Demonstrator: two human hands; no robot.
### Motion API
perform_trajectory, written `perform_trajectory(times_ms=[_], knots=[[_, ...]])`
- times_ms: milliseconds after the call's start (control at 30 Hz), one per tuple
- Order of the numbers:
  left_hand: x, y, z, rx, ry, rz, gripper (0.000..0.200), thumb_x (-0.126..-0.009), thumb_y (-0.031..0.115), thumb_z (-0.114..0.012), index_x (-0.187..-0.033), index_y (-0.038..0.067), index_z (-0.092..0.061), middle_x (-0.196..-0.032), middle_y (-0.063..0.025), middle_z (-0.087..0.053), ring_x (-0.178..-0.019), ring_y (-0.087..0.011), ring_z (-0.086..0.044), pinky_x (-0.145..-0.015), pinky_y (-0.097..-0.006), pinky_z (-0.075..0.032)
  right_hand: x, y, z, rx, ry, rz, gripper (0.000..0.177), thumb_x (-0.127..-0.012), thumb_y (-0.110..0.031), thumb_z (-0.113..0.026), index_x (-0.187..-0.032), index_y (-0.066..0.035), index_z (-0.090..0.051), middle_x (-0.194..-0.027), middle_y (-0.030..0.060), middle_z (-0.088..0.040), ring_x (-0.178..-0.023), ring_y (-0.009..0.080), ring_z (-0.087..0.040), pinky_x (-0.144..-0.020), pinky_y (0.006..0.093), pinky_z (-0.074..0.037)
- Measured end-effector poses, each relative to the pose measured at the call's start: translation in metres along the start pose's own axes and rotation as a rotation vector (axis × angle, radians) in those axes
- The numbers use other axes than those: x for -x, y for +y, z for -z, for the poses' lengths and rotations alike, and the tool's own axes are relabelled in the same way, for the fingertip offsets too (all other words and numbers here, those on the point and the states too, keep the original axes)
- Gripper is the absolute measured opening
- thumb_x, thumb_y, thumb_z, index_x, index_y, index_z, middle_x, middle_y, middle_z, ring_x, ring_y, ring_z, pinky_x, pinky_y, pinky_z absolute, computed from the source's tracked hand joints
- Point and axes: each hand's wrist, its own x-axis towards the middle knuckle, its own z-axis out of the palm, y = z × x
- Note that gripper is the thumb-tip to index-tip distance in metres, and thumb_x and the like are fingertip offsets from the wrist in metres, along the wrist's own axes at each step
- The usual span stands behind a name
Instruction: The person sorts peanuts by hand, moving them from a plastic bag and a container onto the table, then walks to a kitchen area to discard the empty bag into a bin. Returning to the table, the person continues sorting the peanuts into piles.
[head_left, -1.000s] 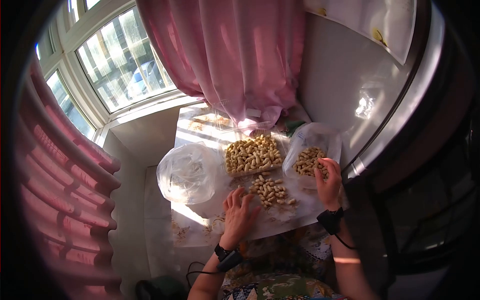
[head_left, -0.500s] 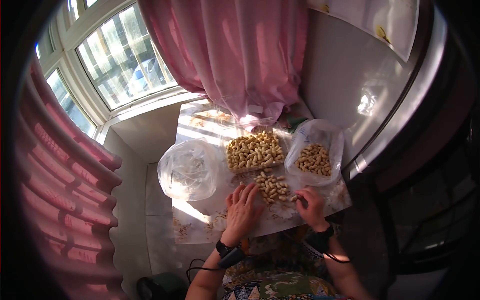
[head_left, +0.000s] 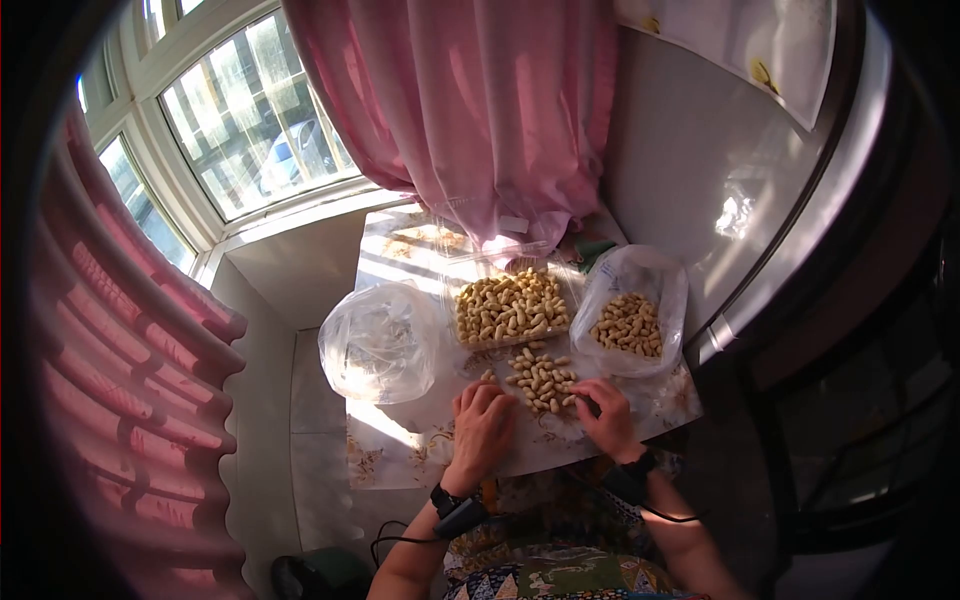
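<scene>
Unshelled peanuts [head_left: 541, 379] lie in a loose pile on the patterned tabletop [head_left: 400, 462]. Left of the pile my left hand [head_left: 484, 428] rests with its fingers bent and drawn together; a peanut [head_left: 488, 376] shows just beyond the fingertips, and what lies under them is hidden. At the pile's right edge, my right hand [head_left: 604, 414] is closed in a pinch, and whatever it holds is too small to make out. Behind the pile stands a clear tray [head_left: 470, 340] full of peanuts. A white plastic bag [head_left: 655, 272] with more peanuts sits at the right.
Another clear plastic bag [head_left: 378, 345] stands open at the table's left. Pink curtains [head_left: 455, 110] hang behind the table and at the left [head_left: 140, 370], beside a window [head_left: 255, 120]. A green item [head_left: 594, 252] lies near the back corner.
My right hand has moved left, to the pile's edge. The fingers of my left hand have bent and drawn in from a more spread pose. The view has shifted slightly.
</scene>
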Motion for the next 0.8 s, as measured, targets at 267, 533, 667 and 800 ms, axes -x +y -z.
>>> perform_trajectory(times_ms=[267, 533, 667, 800], knots=[[-0.008, 0.015, 0.007, -0.097, -0.036, -0.023, 0.033, -0.086, 0.016, -0.074, -0.118, 0.023, -0.072, -0.128, -0.0086, -0.06, -0.13, -0.0347, -0.051, -0.104, -0.0483, -0.04, -0.013, -0.012, -0.019, 0.027, -0.06, 0.092, 0.02, -0.082, -0.009, -0.077, -0.102, -0.009, -0.075, -0.115, 0.0075, -0.068, -0.113, 0.0296, -0.061, -0.094, 0.04, -0.054], [-0.005, 0.01, 0.003, -0.053, -0.001, 0.024, 0.04, -0.084, 0.019, -0.078, -0.123, 0.02, -0.07, -0.135, -0.0092, -0.058, -0.135, -0.0355, -0.048, -0.107, -0.0498, -0.039, -0.032, -0.009, -0.039, 0.141, -0.031, 0.12, 0.036, -0.088, -0.019, -0.077, -0.122, -0.008, -0.071, -0.131, 0.0101, -0.065, -0.125, 0.0309, -0.058, -0.109, 0.0452, -0.045], [-0.009, 0.018, 0.009, -0.086, -0.017, 0.027, 0.038, -0.086, 0.02, -0.077, -0.123, 0.019, -0.068, -0.14, -0.0092, -0.058, -0.135, -0.0349, -0.048, -0.107, -0.0488, -0.038, -0.027, -0.004, -0.039, 0.111, -0.118, 0.174, 0.035, -0.089, -0.022, -0.077, -0.121, -0.008, -0.072, -0.131, 0.0089, -0.067, -0.125, 0.0297, -0.058, -0.109, 0.045, -0.045], [-0.008, 0.015, 0.008, -0.068, -0.025, 0.012, 0.038, -0.086, 0.02, -0.078, -0.122, 0.019, -0.068, -0.138, -0.009, -0.058, -0.135, -0.0348, -0.048, -0.108, -0.0488, -0.038, -0.025, -0.013, -0.03, 0.07, -0.12, 0.223, 0.028, -0.089, -0.017, -0.076, -0.114, -0.007, -0.074, -0.123, 0.0071, -0.07, -0.121, 0.0293, -0.061, -0.105, 0.0423, -0.048]])
